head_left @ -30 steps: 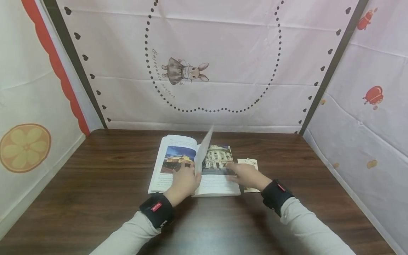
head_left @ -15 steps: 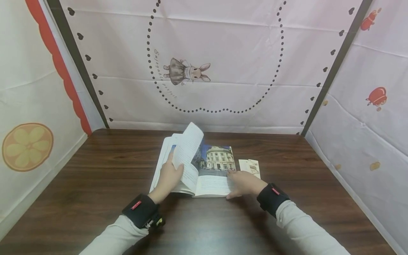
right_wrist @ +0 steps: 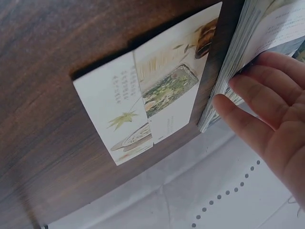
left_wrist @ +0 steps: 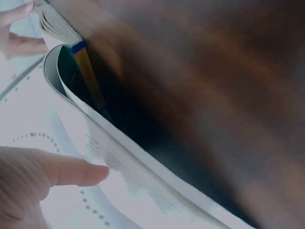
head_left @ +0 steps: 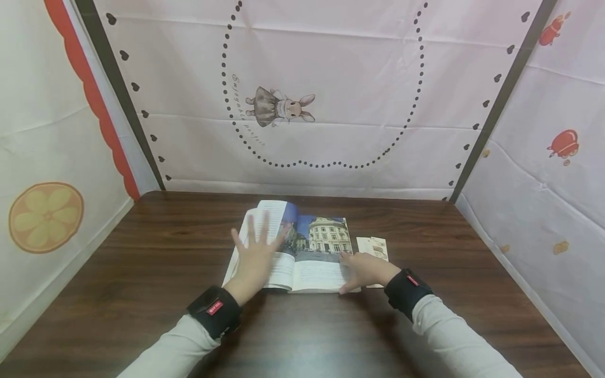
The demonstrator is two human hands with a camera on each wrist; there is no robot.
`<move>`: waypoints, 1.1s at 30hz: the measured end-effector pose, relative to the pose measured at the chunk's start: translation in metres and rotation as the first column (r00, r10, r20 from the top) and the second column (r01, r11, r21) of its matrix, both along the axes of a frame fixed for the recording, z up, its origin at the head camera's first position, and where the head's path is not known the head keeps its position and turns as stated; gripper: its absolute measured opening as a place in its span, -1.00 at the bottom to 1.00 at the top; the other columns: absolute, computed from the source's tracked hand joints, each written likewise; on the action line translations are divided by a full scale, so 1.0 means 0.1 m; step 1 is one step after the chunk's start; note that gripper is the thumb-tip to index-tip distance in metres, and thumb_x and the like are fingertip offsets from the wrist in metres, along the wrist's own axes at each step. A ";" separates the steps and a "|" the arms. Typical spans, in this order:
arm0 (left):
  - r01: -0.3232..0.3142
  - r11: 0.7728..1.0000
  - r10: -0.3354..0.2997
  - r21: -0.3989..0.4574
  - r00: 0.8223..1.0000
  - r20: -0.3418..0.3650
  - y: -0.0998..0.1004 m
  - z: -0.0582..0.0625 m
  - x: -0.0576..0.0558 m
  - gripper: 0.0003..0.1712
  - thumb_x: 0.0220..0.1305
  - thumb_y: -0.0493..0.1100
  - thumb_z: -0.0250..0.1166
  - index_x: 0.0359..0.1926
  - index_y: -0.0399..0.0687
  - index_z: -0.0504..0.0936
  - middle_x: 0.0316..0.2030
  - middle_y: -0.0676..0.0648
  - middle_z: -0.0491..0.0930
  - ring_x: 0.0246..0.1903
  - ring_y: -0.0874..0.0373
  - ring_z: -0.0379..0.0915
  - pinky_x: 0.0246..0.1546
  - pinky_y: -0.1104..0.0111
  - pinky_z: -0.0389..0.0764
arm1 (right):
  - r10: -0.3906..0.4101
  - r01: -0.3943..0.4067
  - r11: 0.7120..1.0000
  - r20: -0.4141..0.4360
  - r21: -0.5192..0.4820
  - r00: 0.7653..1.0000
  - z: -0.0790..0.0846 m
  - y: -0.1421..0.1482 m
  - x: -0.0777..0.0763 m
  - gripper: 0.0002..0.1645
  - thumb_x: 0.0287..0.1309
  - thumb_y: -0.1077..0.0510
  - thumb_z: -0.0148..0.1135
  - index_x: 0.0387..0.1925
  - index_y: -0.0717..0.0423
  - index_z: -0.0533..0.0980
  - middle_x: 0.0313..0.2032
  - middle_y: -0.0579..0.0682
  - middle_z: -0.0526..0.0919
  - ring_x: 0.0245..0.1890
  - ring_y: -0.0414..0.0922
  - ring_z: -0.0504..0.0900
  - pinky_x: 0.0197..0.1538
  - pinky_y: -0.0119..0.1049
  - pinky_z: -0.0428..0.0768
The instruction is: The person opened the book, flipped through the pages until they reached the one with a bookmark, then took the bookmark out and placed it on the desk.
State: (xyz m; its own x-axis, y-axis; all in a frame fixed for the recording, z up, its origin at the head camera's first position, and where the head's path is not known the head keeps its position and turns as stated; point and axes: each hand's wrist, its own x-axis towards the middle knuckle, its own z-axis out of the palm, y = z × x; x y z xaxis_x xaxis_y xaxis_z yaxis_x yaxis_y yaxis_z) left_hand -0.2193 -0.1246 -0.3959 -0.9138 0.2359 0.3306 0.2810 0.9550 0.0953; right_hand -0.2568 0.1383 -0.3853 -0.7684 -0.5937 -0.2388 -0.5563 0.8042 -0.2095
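An open book (head_left: 314,275) lies on the table, with a photo of a pale building on its right page. My left hand (head_left: 255,262) is spread over the left-hand pages, fingers straight and slightly blurred. In the left wrist view, my thumb (left_wrist: 78,172) is over the printed page (left_wrist: 143,191), and the left pages bow up from the table. My right hand (head_left: 371,270) rests at the right edge of the book. In the right wrist view its relaxed fingers (right_wrist: 257,95) lie against the page edges. Two illustrated paper cards (right_wrist: 167,90) lie side by side near it.
The book and cards lie on a dark wood-grain table (head_left: 142,273). A pale cloth with a printed rabbit (head_left: 279,106) hangs behind the table. More printed cloth (head_left: 534,210) stands along the right side, and another with an orange slice (head_left: 46,218) on the left.
The lifted page has been turned over to the left and now lies down. My left hand moved left with it, then spread its fingers over the pages. The right hand stays at the right edge.
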 end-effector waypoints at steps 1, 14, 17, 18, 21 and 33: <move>0.066 0.996 -0.066 -0.052 0.998 0.012 0.03 0.00 0.00 -0.25 0.12 -0.41 0.19 0.33 0.17 0.32 0.43 -0.29 -0.03 0.37 -0.45 -0.18 0.15 -0.43 -0.01 | 0.002 -0.002 1.000 0.001 -0.001 1.000 0.01 0.00 0.00 -0.01 -0.12 -0.18 0.43 0.23 0.34 0.33 0.24 0.28 0.40 0.18 0.18 0.46 0.22 0.01 0.41; 0.094 0.995 -0.100 0.038 0.978 0.185 0.28 -0.04 -0.04 -0.67 0.21 -0.18 0.19 -0.05 -0.25 0.63 0.11 -0.36 0.49 0.12 -0.42 0.36 -0.09 -0.24 0.48 | 0.037 -0.039 0.999 -0.111 -0.015 0.993 -0.04 0.00 0.00 -0.45 0.07 0.18 0.31 0.13 0.25 0.46 0.06 0.20 0.59 -0.25 -0.01 0.63 -0.09 -0.17 0.58; 0.073 0.997 -0.079 0.034 0.967 0.242 0.30 -0.04 -0.05 -0.43 0.21 0.04 0.25 0.11 -0.28 0.53 0.16 -0.37 0.44 0.16 -0.42 0.31 -0.04 -0.24 0.45 | 0.046 -0.052 0.998 -0.205 -0.025 0.978 -0.09 0.03 0.00 -0.58 0.07 0.27 0.29 0.03 0.20 0.54 -0.11 0.14 0.68 -0.26 -0.02 0.67 -0.09 -0.17 0.61; 0.069 0.997 -0.075 0.032 0.962 0.262 0.31 -0.04 -0.05 -0.34 0.18 0.12 0.25 0.14 -0.29 0.50 0.18 -0.37 0.43 0.18 -0.42 0.29 -0.03 -0.24 0.44 | 0.043 -0.052 0.998 -0.232 -0.033 0.972 -0.10 0.03 0.00 -0.62 0.07 0.28 0.29 -0.01 0.17 0.57 -0.16 0.10 0.70 -0.26 -0.03 0.68 -0.09 -0.18 0.61; 0.072 0.997 -0.078 0.033 0.952 0.296 0.30 -0.05 -0.04 -0.12 0.09 0.33 0.23 0.15 -0.33 0.48 0.20 -0.39 0.39 0.20 -0.43 0.25 0.00 -0.22 0.43 | 0.046 -0.074 0.994 -0.309 -0.078 0.950 -0.10 0.03 0.01 -0.76 0.04 0.33 0.30 -0.19 0.14 0.64 -0.31 0.03 0.73 -0.32 -0.08 0.69 -0.15 -0.23 0.63; 0.058 0.997 -0.040 -0.055 0.956 0.290 0.37 -0.03 -0.03 0.25 -0.28 0.66 0.17 0.18 -0.28 0.46 0.23 -0.36 0.37 0.21 -0.48 0.20 -0.01 -0.26 0.40 | 0.027 -0.182 0.955 -0.543 -0.233 0.839 0.17 -0.10 0.05 -0.86 -0.04 0.35 0.35 -0.34 0.18 0.63 -0.41 0.00 0.72 -0.36 -0.12 0.69 -0.18 -0.24 0.63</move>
